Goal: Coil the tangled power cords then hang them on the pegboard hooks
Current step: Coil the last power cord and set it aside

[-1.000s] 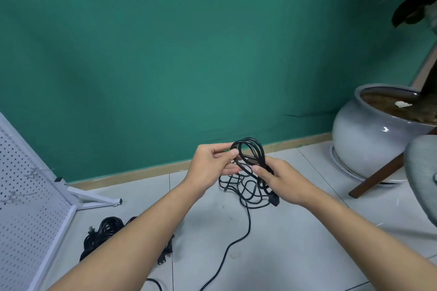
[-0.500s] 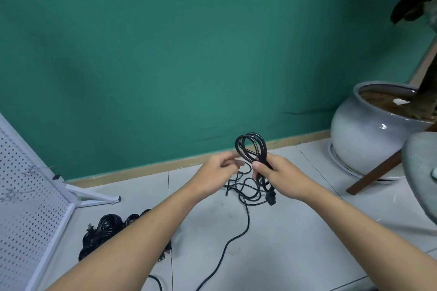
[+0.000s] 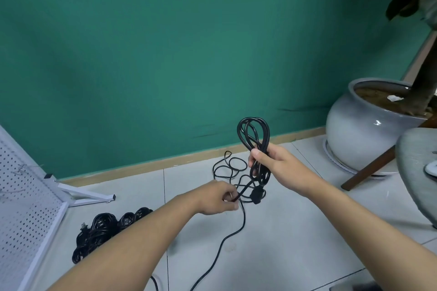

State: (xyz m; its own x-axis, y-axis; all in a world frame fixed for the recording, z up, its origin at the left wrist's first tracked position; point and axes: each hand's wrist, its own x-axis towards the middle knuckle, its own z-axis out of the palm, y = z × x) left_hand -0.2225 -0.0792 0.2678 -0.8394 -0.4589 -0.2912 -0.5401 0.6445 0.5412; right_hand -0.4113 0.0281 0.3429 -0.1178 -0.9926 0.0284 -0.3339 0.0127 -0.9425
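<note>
My right hand [image 3: 280,166] grips a partly coiled black power cord [image 3: 253,132], its loops standing up above my fist and its plug [image 3: 256,195] hanging below. My left hand [image 3: 217,197] is lower and to the left, pinching the loose strand of the same cord. The rest of that cord [image 3: 227,168] lies in loose tangles on the tiled floor and trails toward me. A pile of other black cords [image 3: 104,227] lies on the floor at the lower left. The white pegboard [image 3: 21,208] with thin wire hooks [image 3: 23,168] leans at the far left.
A large grey plant pot [image 3: 361,130] stands at the right by the green wall. A grey chair seat [image 3: 416,172] with a brown wooden leg [image 3: 369,170] fills the right edge. The pegboard's white foot [image 3: 87,194] stretches across the tiles.
My left hand has left the coil, dropped down and leftward, and now pinches the loose strand. My right hand has raised the coil higher.
</note>
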